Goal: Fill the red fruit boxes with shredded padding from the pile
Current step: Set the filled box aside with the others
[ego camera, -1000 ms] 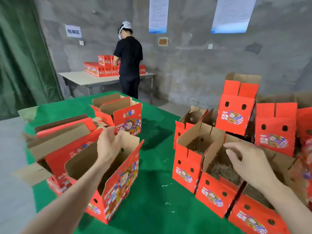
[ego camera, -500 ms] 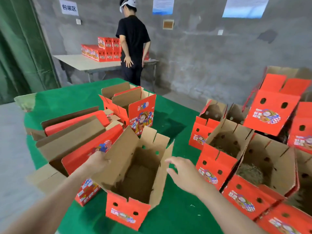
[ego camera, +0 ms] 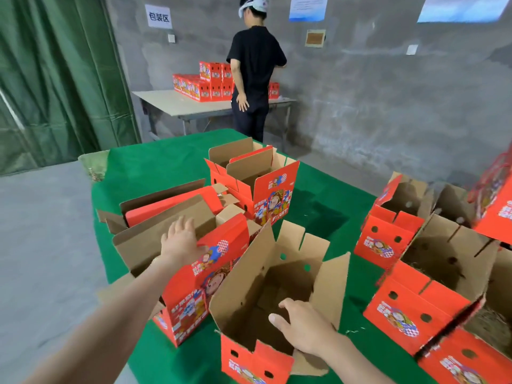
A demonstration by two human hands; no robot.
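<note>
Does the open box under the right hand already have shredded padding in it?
No: the open box shows only bare cardboard inside where the right hand reaches in.

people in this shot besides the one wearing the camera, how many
1. A person in a black shirt stands with their back to the camera at the far table by the wall, beside stacked red boxes. Others may be out of frame.

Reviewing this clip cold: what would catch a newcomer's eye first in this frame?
The open red fruit box at centre front, with the right hand reaching into it. Just left, the left hand rests on a flattened red box on the green table. At the right edge, opened boxes show shredded padding inside.
</note>
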